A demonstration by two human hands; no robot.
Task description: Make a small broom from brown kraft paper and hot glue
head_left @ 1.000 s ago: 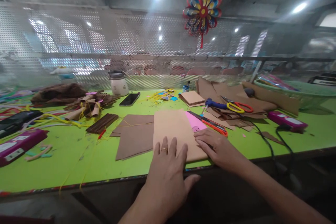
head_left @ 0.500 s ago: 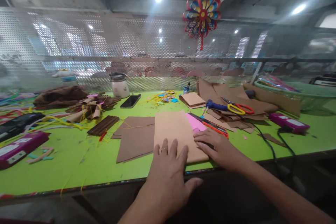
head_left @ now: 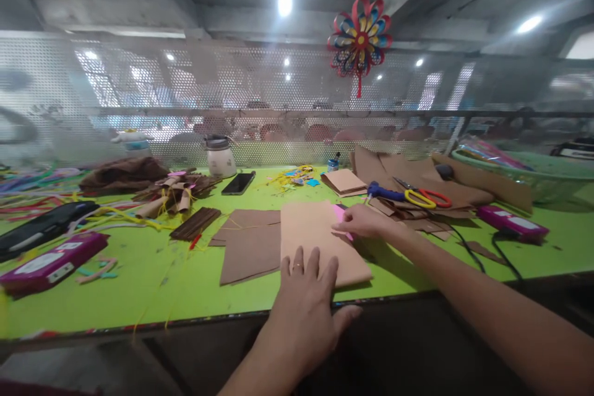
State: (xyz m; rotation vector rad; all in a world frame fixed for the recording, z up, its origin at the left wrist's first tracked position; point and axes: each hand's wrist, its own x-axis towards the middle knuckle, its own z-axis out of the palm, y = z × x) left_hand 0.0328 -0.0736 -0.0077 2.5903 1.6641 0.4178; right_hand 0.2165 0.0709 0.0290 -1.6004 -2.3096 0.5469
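Note:
A folded tan paper sheet (head_left: 306, 229) lies near the table's front edge. My left hand (head_left: 309, 297) rests flat on its lower part, fingers spread, with a ring on one finger. At the sheet's upper right edge, the fingers of my right hand (head_left: 364, 223) are drawn together on a piece of pink paper (head_left: 339, 213), which they partly cover. Behind that hand, scissors that lay there are mostly hidden. Darker brown paper pieces (head_left: 253, 253) lie just left of the tan sheet.
Yellow- and red-handled scissors (head_left: 427, 198) and a blue glue gun (head_left: 385, 191) lie right, before stacked brown paper (head_left: 408, 173). A phone (head_left: 238, 184) and a white jar (head_left: 220, 158) stand farther back. Purple boxes (head_left: 53, 265) sit at both sides; a green basket (head_left: 542, 179) is far right.
My right hand has moved up and left along the tan sheet's right edge to the pink paper, covering most of the scissors there. My left hand stays flat on the sheet.

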